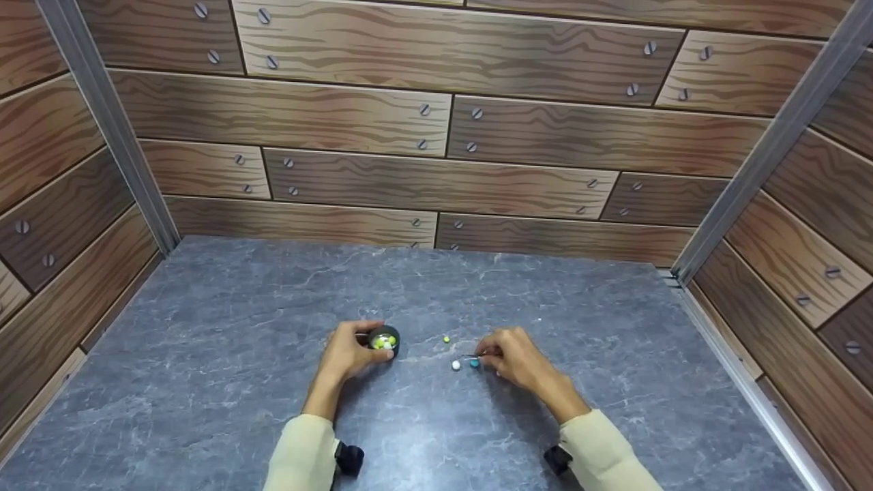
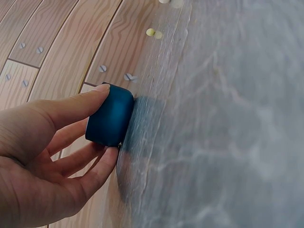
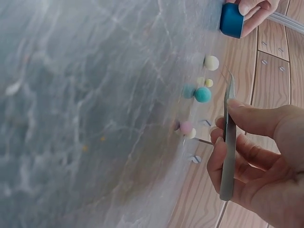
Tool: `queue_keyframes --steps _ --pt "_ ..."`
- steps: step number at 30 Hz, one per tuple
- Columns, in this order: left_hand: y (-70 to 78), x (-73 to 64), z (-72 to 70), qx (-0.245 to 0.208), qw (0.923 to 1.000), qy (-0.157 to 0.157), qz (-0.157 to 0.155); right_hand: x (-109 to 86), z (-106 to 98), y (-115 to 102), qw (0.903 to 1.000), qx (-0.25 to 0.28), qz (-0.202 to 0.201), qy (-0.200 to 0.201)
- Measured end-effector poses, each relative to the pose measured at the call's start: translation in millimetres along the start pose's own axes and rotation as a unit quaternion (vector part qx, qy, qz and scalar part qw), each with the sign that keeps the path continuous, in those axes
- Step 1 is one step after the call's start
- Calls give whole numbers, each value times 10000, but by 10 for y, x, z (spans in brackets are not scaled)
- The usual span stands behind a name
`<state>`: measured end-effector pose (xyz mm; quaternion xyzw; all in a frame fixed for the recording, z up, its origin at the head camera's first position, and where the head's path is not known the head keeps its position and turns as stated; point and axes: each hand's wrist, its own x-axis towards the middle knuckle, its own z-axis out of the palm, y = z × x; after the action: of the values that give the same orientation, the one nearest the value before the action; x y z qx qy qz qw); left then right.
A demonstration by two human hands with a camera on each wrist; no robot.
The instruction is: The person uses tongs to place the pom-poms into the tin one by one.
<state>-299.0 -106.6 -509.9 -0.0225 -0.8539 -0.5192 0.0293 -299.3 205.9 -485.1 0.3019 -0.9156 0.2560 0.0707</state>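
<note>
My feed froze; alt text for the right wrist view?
The right hand holds metal tweezers near a white ball, a yellow ball, a teal ball, a pink ball and a partly hidden pale ball on a grey surface. At top right, the left hand grips a blue container.

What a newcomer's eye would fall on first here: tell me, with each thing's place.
The metallic blue cup in the left hand stands out first, with yellow-green and white balls inside it. Next come the metal tweezers in the right hand, with a loose turquoise ball and white ball near their tips on the grey marbled tabletop.
</note>
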Motion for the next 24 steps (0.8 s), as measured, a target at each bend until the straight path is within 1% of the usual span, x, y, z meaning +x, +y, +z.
queue_keyframes --steps 7,19,24 --pt "-11 5 4 -20 10000 34 69 -15 9 8 9999 -138 -20 -31" --pt "-19 5 7 76 9999 67 65 -41 22 14 9999 -50 -83 -56" --pt "-6 5 5 -47 10000 22 17 -28 11 -12 9999 -124 -108 -1"
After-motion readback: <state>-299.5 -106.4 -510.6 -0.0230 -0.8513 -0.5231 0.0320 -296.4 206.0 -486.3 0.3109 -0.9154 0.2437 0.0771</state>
